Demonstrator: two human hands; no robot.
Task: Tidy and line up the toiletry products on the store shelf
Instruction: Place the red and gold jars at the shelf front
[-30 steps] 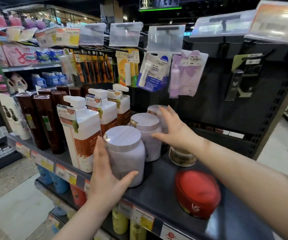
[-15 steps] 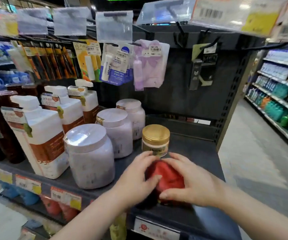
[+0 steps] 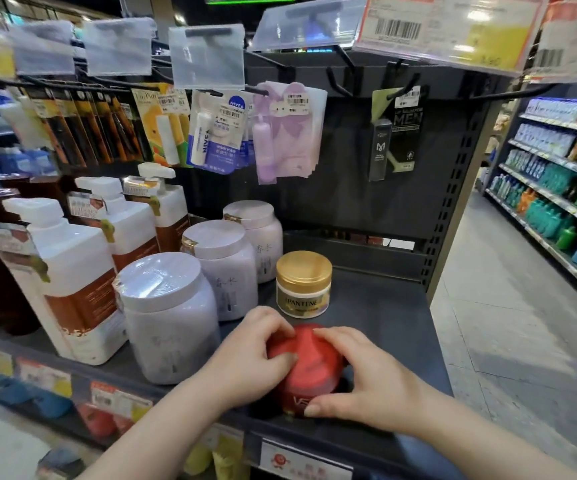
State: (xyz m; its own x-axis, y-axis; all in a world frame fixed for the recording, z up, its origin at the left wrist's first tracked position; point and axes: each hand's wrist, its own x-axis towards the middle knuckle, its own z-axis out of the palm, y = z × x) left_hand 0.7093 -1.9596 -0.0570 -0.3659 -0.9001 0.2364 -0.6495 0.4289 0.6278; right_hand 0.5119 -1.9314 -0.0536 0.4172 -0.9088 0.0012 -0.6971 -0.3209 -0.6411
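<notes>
Both hands are clamped on the red VS jar point(image 3: 306, 368). The left hand point(image 3: 245, 355) is curled over the lid's left side. The right hand point(image 3: 366, 379) is curled over the right side, with the thumb down by the label. The two-sided grip is judged to be for turning or squaring the jar, not for carrying it off. The base is hidden, so it cannot be told whether the jar is seated flat or tilted.

Location: the jar is held near the front edge of the shelf point(image 3: 384, 323). It is right of the front lilac jar point(image 3: 169, 320) and just in front of the Pantene jar point(image 3: 303, 285). No contact with either can be made out.

Layout: three lilac jars are filed front to back in one row. A row of white pump bottles point(image 3: 72, 282) is set beside them, toward the left end. The Pantene jar is stood upright with its label outward, which starts another row. The red jar is presumably wanted in line ahead of it, label forward.

Risk: the jar is close to the front edge, so a slip could send it over. A low sideways nudge is judged safer than a lift.
</notes>
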